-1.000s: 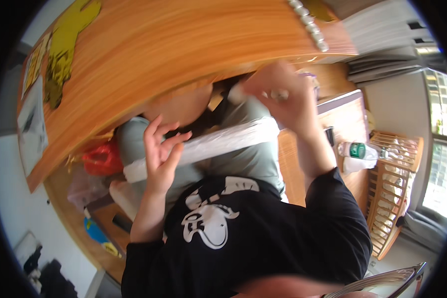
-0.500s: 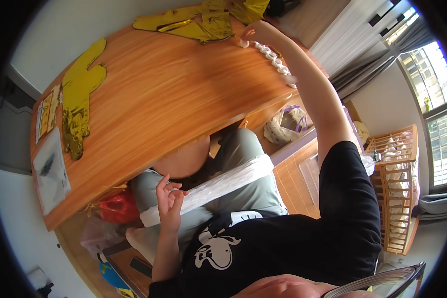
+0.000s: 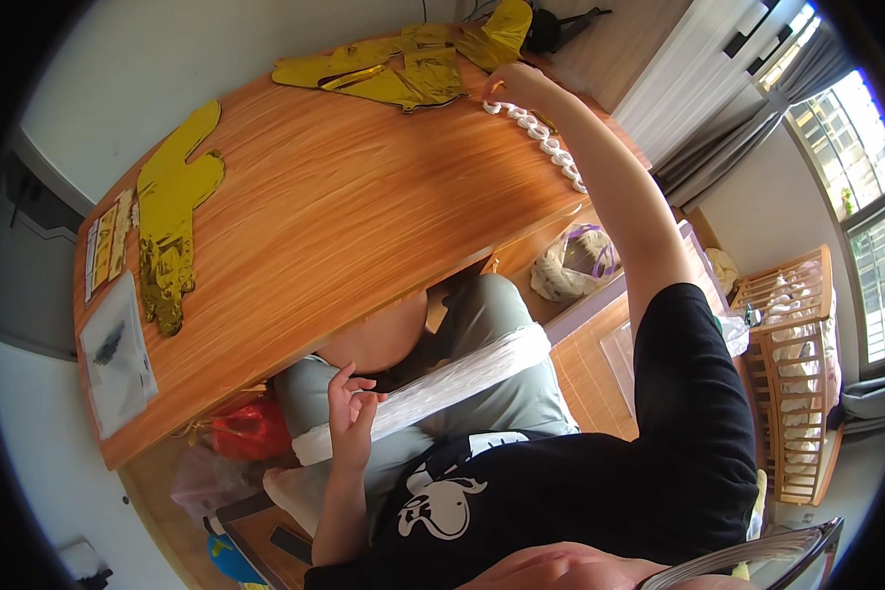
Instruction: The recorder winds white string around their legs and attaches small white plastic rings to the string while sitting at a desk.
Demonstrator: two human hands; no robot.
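One left hand (image 3: 351,415) hangs loosely open; right hand (image 3: 521,85) at white coils (image 3: 539,132), grip unclear; printed card (image 3: 103,248) unreadable.

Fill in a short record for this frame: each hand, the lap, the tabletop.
Left hand: fingers half bent, beside a long white plastic roll; contact unclear
Right hand: at the far end of a row of small white rings; grip unclear
Lap: roll across grey trousers
Tabletop: wooden table with flat gold foil balloons at left and far edges, clear plastic packet near left corner
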